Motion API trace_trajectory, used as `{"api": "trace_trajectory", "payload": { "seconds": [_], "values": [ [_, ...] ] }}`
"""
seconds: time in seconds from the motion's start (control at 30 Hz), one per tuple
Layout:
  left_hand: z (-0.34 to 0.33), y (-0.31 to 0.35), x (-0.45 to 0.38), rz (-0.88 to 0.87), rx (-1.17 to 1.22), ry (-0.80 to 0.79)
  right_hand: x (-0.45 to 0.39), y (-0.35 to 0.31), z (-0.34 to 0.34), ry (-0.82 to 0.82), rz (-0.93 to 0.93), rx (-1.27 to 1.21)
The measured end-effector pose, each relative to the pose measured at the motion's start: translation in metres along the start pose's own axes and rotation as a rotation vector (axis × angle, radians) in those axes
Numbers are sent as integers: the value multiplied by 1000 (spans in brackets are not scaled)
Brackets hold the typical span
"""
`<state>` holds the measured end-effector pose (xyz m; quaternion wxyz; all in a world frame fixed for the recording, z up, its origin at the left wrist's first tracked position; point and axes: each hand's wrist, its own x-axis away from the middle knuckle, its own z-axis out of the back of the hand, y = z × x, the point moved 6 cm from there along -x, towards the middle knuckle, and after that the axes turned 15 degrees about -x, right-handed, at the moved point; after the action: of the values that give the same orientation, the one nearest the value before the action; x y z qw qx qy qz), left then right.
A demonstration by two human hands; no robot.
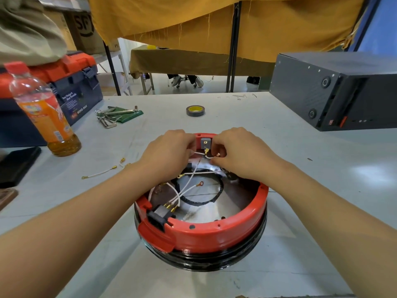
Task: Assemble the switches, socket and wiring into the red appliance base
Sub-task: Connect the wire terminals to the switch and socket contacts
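Note:
The red appliance base (pixel 214 233) lies upside down on the table, ringed by a black rim below. A black socket (pixel 158 217) sits in its near left wall with white wires (pixel 184 190) running from it across the inside. A grey switch (pixel 205 144) is set in the far wall. My left hand (pixel 169 151) pinches a white wire just left of the switch. My right hand (pixel 238 153) pinches a wire end with a brass terminal (pixel 218 155) just right of it. A brass connector (pixel 206 150) hangs right below the switch.
Loose white wires with brass terminals (pixel 101 173) lie left of the base. An orange drink bottle (pixel 46 112), a toolbox (pixel 71 91) and hex keys (pixel 109 118) stand at the left. A tape roll (pixel 195 110) sits behind, a dark computer case (pixel 335 91) at the right.

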<state>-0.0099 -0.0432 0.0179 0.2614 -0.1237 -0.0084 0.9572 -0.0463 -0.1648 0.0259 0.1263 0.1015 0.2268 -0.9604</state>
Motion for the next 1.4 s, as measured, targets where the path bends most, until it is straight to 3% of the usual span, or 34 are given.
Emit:
{"api": "trace_trajectory", "payload": {
  "seconds": [0.33, 0.57, 0.83, 1.03, 1.23, 1.4],
  "values": [
    [6, 11, -3, -49, -30, -37, -3, -5, -7, -91, -13, -95],
    [8, 22, -15, -34, -19, -148, -4, -3, -6, -53, -22, -124],
    [4, 14, -17, 34, 221, -76, -5, 5, -3, -14, -28, -219],
    [-10, 3, -11, 118, 434, -128, -21, 25, 17, 145, -41, -439],
    [-13, 1, -9, 156, 500, -161, -38, 30, -9, -211, -91, -408],
    [-11, -1, -9, 148, 505, -172, -39, 38, -10, -201, -154, -494]
  ]
}}
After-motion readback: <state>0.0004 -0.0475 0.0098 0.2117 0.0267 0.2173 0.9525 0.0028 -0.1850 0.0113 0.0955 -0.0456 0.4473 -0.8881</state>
